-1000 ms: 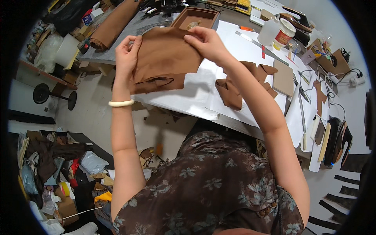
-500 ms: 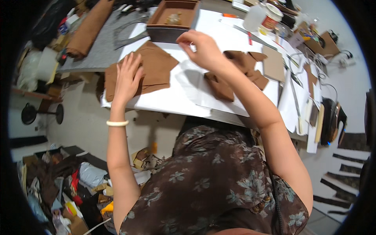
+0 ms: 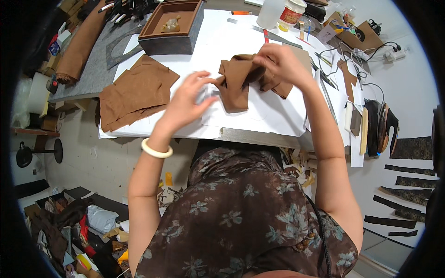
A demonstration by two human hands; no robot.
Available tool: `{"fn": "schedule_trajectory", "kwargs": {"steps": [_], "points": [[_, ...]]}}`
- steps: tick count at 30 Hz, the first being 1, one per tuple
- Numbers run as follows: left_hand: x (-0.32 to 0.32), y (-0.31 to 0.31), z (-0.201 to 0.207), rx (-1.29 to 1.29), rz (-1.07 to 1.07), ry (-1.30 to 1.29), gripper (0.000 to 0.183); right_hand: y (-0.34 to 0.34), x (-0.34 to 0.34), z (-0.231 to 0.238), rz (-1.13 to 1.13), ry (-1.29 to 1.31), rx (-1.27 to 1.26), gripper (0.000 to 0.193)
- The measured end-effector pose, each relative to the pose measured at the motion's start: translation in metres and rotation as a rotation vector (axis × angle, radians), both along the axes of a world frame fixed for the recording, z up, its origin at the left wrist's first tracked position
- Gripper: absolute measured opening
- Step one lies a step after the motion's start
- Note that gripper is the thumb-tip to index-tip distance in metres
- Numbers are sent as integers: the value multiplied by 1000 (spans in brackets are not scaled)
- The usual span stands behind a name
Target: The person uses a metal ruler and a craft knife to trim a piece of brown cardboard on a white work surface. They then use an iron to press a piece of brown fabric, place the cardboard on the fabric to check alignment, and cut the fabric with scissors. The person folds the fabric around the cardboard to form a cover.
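Note:
A crumpled bundle of brown fabric pieces (image 3: 237,85) lies on white paper in front of me, partly raised in folds. My right hand (image 3: 282,65) is closed at its upper right, thumb and fingers pinching the fabric. On the other side, my left hand (image 3: 187,99) has its fingers apart and the thumb stretched out; its fingertips reach the bundle's left edge, and whether they grip it is hard to see. A flat stack of brown fabric pieces (image 3: 139,92) rests at the table's left front, out of my hands.
Behind the stack stands a dark box with a brown inside (image 3: 171,44), holding a small clear bag. A fabric roll (image 3: 81,46) lies far left. At the back are a white tub (image 3: 292,11), a translucent bottle (image 3: 270,14) and a steel ruler (image 3: 278,37). Cables (image 3: 357,60) tangle at right.
My left hand has lifted off the flat stack and moved right to the crumpled bundle. My right hand has come to the bundle and taken hold of it. The view has shifted.

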State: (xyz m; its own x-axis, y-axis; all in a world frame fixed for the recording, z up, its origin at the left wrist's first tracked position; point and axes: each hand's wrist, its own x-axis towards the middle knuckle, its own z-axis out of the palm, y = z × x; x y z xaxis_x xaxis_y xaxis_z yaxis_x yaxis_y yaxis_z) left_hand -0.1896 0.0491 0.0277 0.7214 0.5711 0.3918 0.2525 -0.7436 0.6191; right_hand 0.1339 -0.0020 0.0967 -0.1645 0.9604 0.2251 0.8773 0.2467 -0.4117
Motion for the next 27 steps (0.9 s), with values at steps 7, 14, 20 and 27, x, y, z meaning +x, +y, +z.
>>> {"fn": "schedule_trajectory", "kwargs": {"steps": [7, 14, 20, 27], "points": [[72, 2, -2, -169, -47, -70, 39, 12, 10, 62, 87, 260, 113, 27], [88, -6, -3, 52, 155, -188, 35, 5, 72, -13, -265, 17, -82, 26], [106, 9, -30, -192, 300, -216, 20, 26, 91, -78, -339, -355, -59, 30], [92, 22, -25, 38, 505, -197, 56, 25, 101, 60, -129, 56, 104, 19]]}}
